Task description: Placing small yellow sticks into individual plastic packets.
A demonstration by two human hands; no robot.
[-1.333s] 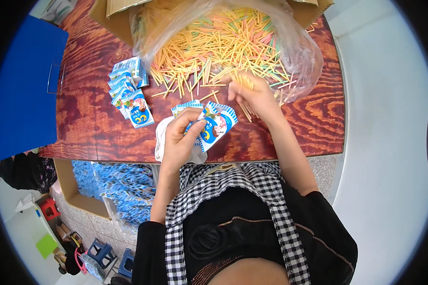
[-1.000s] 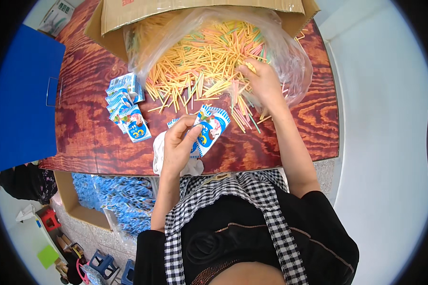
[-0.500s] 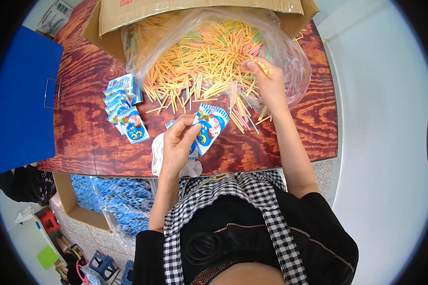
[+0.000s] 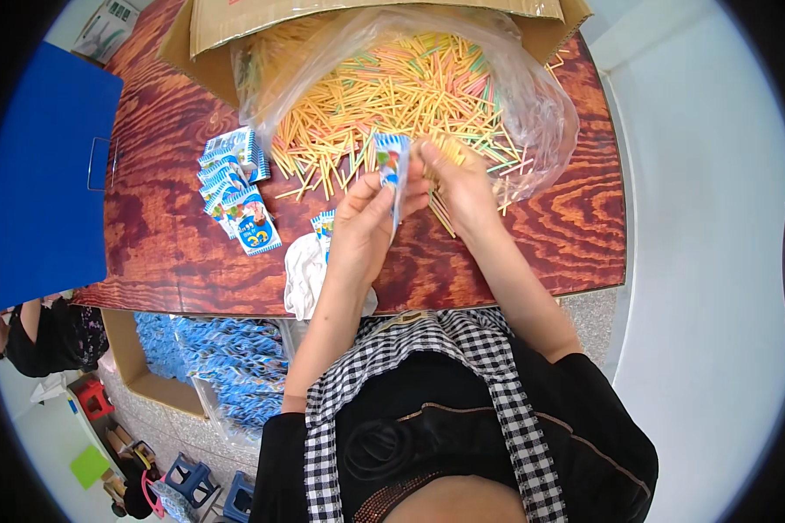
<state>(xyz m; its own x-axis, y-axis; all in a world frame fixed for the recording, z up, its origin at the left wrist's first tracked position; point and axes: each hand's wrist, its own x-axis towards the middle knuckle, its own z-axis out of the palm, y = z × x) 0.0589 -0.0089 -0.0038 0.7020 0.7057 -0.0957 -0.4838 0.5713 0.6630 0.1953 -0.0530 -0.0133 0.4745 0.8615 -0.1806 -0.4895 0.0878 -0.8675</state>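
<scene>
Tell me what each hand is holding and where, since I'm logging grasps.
The left hand pinches a small blue-and-white packet by its lower part. The right hand holds a few yellow sticks at the packet's top, by their lower ends.

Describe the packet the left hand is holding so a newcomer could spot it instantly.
Start at the clear bag of coloured sticks on the wooden table. At its front edge, both hands meet; the left hand pinches a small blue-and-white packet. It alone stands upright, unlike the flat packets further left.
</scene>
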